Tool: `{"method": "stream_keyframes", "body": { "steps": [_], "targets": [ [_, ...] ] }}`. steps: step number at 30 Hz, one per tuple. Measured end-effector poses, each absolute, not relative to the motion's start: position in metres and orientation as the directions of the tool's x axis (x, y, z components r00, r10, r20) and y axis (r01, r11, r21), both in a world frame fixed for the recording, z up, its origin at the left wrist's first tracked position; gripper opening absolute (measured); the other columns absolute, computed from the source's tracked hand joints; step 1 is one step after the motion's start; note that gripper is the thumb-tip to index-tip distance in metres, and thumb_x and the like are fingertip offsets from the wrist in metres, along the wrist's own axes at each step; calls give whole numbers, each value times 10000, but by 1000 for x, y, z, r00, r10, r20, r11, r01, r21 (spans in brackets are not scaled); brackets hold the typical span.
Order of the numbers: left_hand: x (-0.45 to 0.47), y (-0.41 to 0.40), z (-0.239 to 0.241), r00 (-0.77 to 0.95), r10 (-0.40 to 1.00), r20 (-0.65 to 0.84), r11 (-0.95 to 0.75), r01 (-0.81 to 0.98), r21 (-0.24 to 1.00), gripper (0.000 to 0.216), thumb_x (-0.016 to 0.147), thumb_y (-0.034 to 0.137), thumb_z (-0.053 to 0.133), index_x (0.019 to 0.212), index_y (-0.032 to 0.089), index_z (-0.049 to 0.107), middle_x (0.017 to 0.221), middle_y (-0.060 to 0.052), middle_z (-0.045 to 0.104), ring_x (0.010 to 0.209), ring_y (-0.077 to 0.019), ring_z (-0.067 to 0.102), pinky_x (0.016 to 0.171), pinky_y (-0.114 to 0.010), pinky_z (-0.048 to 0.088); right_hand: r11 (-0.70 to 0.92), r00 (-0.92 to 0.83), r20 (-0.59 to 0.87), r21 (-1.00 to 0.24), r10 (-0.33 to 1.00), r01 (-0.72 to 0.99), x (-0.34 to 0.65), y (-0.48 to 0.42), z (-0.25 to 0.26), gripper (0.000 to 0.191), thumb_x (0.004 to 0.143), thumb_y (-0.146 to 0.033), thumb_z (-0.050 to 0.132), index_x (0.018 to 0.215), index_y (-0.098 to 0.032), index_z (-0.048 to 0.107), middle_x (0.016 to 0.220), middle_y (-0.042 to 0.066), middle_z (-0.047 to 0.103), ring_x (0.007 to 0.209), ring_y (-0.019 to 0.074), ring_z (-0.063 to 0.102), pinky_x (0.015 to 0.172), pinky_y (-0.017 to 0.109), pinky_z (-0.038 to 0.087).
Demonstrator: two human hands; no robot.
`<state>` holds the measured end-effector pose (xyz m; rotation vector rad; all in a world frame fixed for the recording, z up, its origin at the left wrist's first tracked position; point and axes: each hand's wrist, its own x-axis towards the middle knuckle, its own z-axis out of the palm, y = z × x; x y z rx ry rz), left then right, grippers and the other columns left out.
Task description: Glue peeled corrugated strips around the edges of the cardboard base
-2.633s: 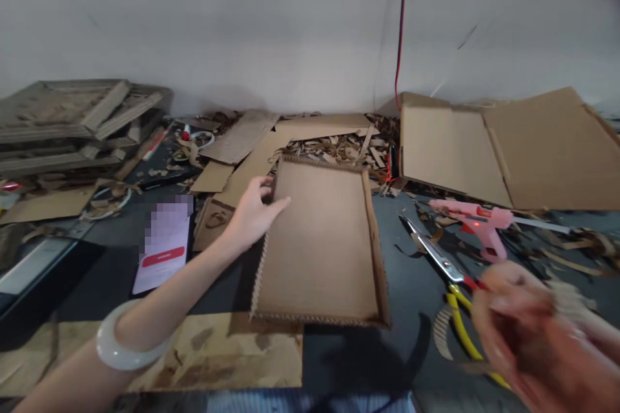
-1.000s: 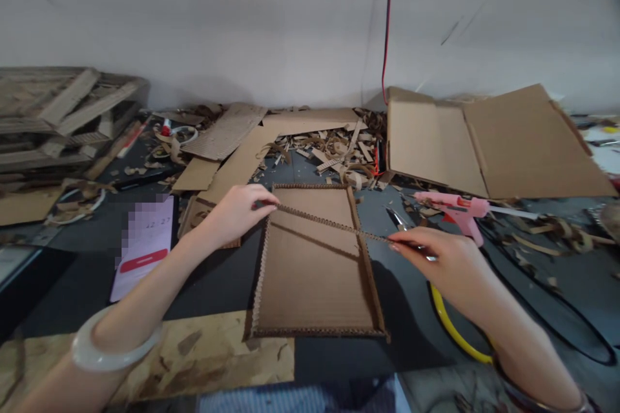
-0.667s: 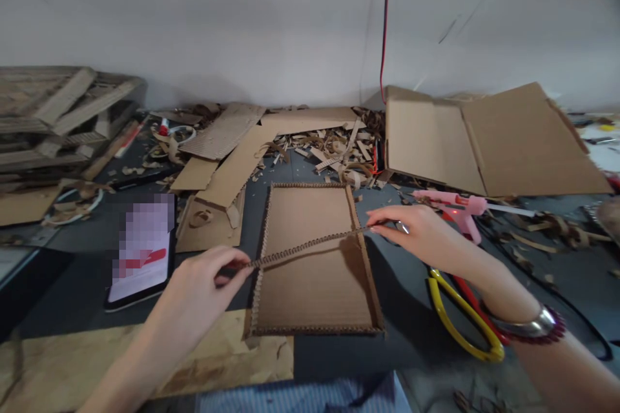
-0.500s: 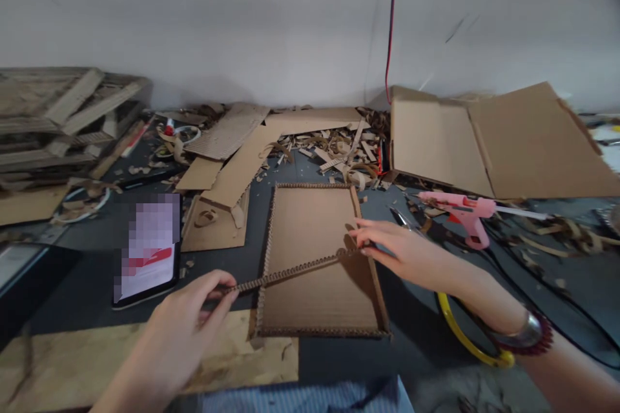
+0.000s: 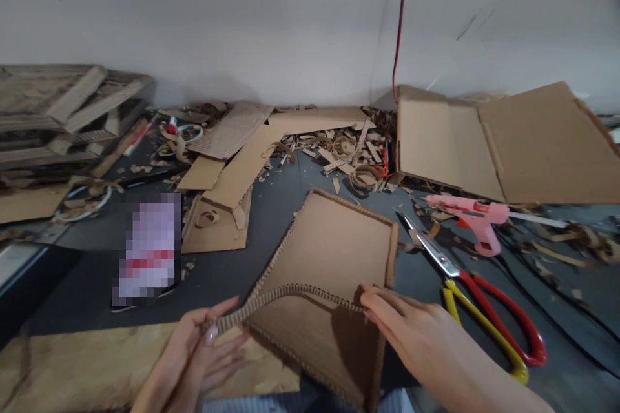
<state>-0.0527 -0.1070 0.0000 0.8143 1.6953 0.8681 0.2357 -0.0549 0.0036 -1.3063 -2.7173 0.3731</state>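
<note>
The left hand (image 5: 194,361) is loosely pinching one end of a corrugated cardboard strip (image 5: 285,292) while the right hand (image 5: 411,329) is holding its other end against a tilted, already rimmed cardboard panel (image 5: 334,239), left of the scissors (image 5: 484,316), its near edge still bare

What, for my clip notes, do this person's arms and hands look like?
The left hand and the right hand wear no gloves, and the right forearm no sleeve. A left fingernail looks pale and glossy. Striped blue cloth along the bottom edge may be their clothing.
</note>
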Motion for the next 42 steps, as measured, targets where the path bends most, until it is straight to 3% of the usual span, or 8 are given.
{"method": "stream_keyframes", "body": {
  "steps": [4,8,11,16,18,24,33,42],
  "targets": [
    [-55,-60,11,-208,892,-402,425,78,902,463,636,618,594,864,222,514,1271,-70,511,925,-285,639,802,-423,543,609,-644,-64,-269,762,746,229,-67,6,384,680,25,399,964,-198,530,886,30,692,586,177,675,431,240,494],
    [-63,-15,11,-89,936,-340,351,170,921,458,628,584,616,839,192,511,1249,-92,508,905,-251,641,792,-413,544,680,-710,-20,-268,704,682,217,-78,6,410,599,14,470,959,-168,541,949,68,690,582,195,680,393,235,461],
    [-67,4,14,-33,966,-258,256,298,920,379,671,526,599,835,187,556,1216,-87,533,936,-244,618,780,-390,548,664,-708,-84,-284,701,692,218,-72,12,421,577,22,492,933,-194,554,773,0,703,468,191,649,352,249,423],
    [-65,9,25,10,1000,22,-23,668,744,253,723,422,562,807,199,646,951,-62,647,878,-220,610,719,-291,539,516,-524,58,-298,850,803,253,-20,24,254,767,-48,432,891,-207,588,873,28,693,706,173,669,598,257,499],
    [-58,8,28,58,998,5,-45,722,690,244,736,408,542,802,207,662,864,-42,674,780,-195,628,667,-261,529,436,-413,138,-301,900,848,268,4,25,191,816,-129,438,868,-196,609,871,38,701,742,181,666,645,273,496],
    [-41,10,19,104,995,-13,-77,815,574,165,726,330,551,755,204,655,726,-7,693,653,-164,629,639,-246,496,232,-214,94,-293,972,927,278,41,21,85,786,-219,556,766,-215,638,684,-21,711,603,161,653,547,239,459],
    [-35,14,15,106,994,29,-110,938,327,113,737,212,492,700,201,598,883,-30,659,753,-208,613,627,-289,444,416,-393,142,-232,909,879,269,62,10,150,805,-128,509,771,-169,650,808,33,701,719,179,649,662,273,474],
    [-35,18,4,91,996,20,-90,892,443,103,700,218,470,656,201,561,729,-26,648,674,-190,611,615,-279,456,440,-415,154,-220,897,870,269,65,5,155,815,-100,503,806,-142,652,833,54,675,758,177,631,696,280,475]
  ]
}}
